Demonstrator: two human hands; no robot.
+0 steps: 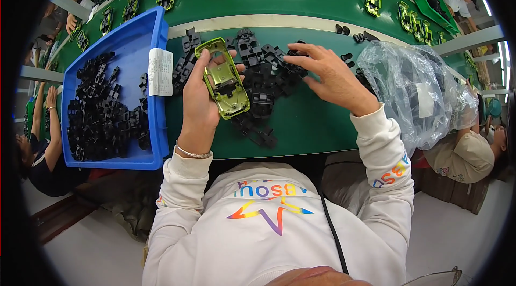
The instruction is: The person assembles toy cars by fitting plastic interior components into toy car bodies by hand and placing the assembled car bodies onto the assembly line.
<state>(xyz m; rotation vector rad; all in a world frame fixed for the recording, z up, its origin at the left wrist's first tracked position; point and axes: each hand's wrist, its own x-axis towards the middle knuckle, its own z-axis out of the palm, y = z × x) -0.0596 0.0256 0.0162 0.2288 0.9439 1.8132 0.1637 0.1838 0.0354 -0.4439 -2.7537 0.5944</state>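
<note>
Multicoloured lettering (273, 190) marks the white sweatshirt (226, 256) — the label (160, 72) on the blue bin (157, 141) is illegible.

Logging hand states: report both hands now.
Left hand: holding a glossy yellow-green elongated plastic shell.
Right hand: open, near jumbled black plastic parts; contact unclear.

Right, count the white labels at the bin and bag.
2: a white label on the right side of the blue bin, left of the left hand; a second label on or inside the clear bag, right of the right hand. Others may be hidden.
</note>
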